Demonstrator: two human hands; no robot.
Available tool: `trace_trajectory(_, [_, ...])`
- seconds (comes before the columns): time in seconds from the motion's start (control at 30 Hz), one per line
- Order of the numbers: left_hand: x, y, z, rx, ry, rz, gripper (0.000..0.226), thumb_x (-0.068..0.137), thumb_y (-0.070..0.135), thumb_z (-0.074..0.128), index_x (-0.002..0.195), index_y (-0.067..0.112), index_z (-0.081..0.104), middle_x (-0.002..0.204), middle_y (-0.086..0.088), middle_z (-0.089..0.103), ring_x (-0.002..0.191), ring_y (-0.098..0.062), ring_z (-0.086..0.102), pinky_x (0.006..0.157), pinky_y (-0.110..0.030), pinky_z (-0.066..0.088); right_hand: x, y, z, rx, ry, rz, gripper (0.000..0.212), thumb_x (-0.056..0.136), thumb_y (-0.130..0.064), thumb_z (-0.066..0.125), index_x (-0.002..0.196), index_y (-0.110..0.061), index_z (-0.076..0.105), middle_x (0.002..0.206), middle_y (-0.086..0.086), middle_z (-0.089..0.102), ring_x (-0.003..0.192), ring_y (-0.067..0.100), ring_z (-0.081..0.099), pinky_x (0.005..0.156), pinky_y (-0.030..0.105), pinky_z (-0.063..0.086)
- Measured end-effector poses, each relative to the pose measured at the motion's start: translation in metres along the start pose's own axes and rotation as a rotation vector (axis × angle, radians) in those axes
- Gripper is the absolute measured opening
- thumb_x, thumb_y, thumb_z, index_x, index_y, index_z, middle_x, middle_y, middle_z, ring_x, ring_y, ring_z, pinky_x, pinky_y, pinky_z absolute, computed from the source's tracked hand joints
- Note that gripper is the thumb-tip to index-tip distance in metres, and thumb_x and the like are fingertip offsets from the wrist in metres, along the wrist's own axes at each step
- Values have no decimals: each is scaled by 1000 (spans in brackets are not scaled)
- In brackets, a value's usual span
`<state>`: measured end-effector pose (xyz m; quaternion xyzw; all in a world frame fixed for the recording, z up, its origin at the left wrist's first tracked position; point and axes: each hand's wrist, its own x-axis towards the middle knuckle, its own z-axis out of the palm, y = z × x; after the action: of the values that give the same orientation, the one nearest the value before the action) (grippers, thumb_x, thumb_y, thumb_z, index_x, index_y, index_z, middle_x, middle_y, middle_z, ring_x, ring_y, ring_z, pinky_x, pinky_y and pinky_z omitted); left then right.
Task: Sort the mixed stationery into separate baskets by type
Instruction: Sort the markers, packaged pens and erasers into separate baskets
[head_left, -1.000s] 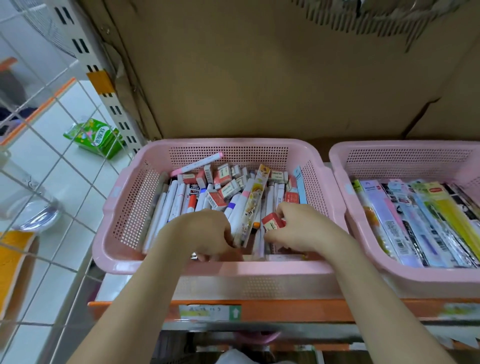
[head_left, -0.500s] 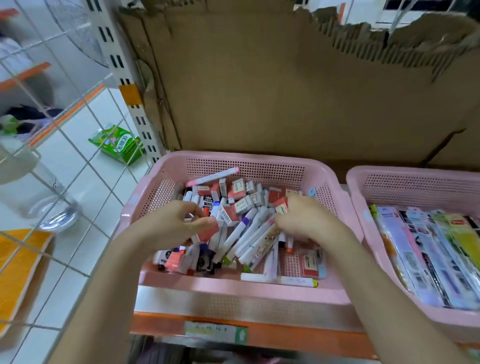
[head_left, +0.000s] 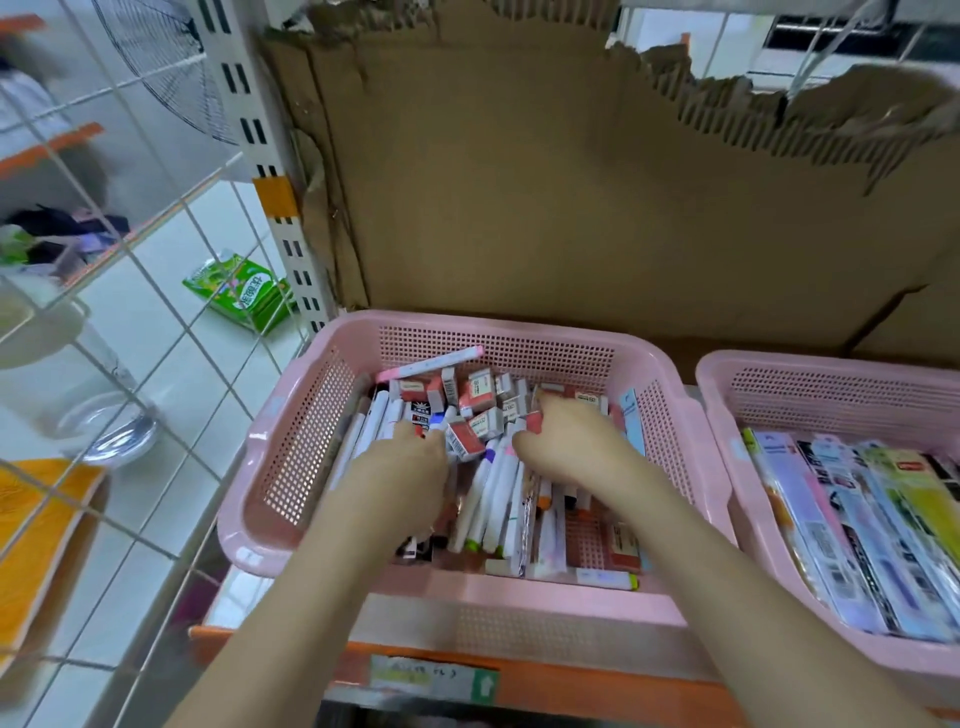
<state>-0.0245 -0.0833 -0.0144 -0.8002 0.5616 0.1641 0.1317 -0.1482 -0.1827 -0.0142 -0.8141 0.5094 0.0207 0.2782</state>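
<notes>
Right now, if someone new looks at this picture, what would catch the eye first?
First, the pink basket in the centre, crammed with white markers and small red-and-white boxes, with the left hand and right hand digging in it. Next, the torn cardboard behind, and a second pink basket of flat packets on the right.

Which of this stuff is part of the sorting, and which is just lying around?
Part of the job: left basket, markers, erasers, right basket, packets, left hand, right hand.

Lying about: green pack, cardboard, fan.
</notes>
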Motion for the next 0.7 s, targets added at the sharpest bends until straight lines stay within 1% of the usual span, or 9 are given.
trace_trajectory(0.1, [-2, 13, 10, 68, 97, -30, 40, 95, 15, 41, 134, 10, 32, 122, -15, 39, 100, -29, 55, 68, -34, 41, -9, 3, -10, -14, 10, 52, 16, 83, -31, 49, 76, -17, 52, 80, 1, 55, 75, 18, 52, 58, 28, 35])
trace_trajectory(0.2, [2, 17, 17, 42, 49, -58, 54, 91, 24, 55, 138, 14, 29, 119, -15, 41, 102, -30, 54, 76, -37, 48, -22, 3, -18, 36, 21, 66, 17, 88, -27, 51, 93, -11, 55, 97, 8, 60, 83, 22, 53, 67, 31, 41])
trace_trajectory(0.27, [4, 15, 15, 26, 61, -53, 53, 90, 22, 58, 135, 14, 32, 106, -13, 45, 91, -27, 52, 70, -34, 46, -28, 6, -18, 41, 23, 47, 21, 88, -16, 49, 106, -9, 55, 110, 11, 59, 85, 22, 54, 69, 32, 42])
trace_trajectory(0.33, [3, 10, 10, 27, 108, -17, 44, 92, 12, 50, 133, 11, 35, 98, -12, 51, 82, -24, 46, 64, -29, 40, -31, 9, -15, 30, 9, 56, 34, 86, -12, 47, 120, -13, 50, 117, 9, 55, 93, 22, 52, 71, 29, 40])
trace_trajectory(0.4, [0, 2, 5, -47, 141, 4, 36, 91, 15, 53, 125, 10, 41, 107, -11, 59, 88, -25, 50, 64, -28, 36, -31, 15, -10, 21, 2, 77, 29, 85, -15, 48, 113, -14, 52, 107, 5, 56, 91, 22, 54, 70, 30, 43])
trace_trajectory(0.47, [-3, -6, 2, -169, 133, -20, 42, 84, 22, 65, 119, 12, 44, 109, -7, 60, 87, -22, 49, 65, -27, 36, -31, 22, -7, 5, 42, 109, 9, 85, -21, 50, 88, -15, 55, 92, 4, 59, 81, 22, 57, 66, 31, 46])
trace_trajectory(0.53, [-3, -11, 2, -267, 138, -56, 50, 76, 24, 71, 118, 14, 45, 100, -4, 58, 82, -19, 47, 65, -27, 38, -33, 26, -7, -3, 77, 139, 18, 86, -33, 51, 74, -19, 52, 81, 3, 58, 75, 21, 57, 63, 30, 45])
trace_trajectory(0.6, [-1, -14, 4, -327, 157, -84, 51, 73, 25, 74, 113, 13, 45, 88, 0, 52, 79, -18, 49, 60, -26, 38, -37, 29, -7, -29, 77, 174, 31, 87, -47, 50, 75, -18, 52, 81, 1, 58, 74, 19, 57, 65, 30, 46])
trace_trajectory(0.7, [-1, -21, 3, -435, 183, -142, 43, 72, 24, 70, 107, 13, 47, 84, -1, 54, 76, -18, 53, 50, -26, 37, -40, 27, -3, -110, 13, 192, 47, 87, -58, 48, 98, -13, 57, 90, 4, 55, 82, 23, 56, 69, 30, 44])
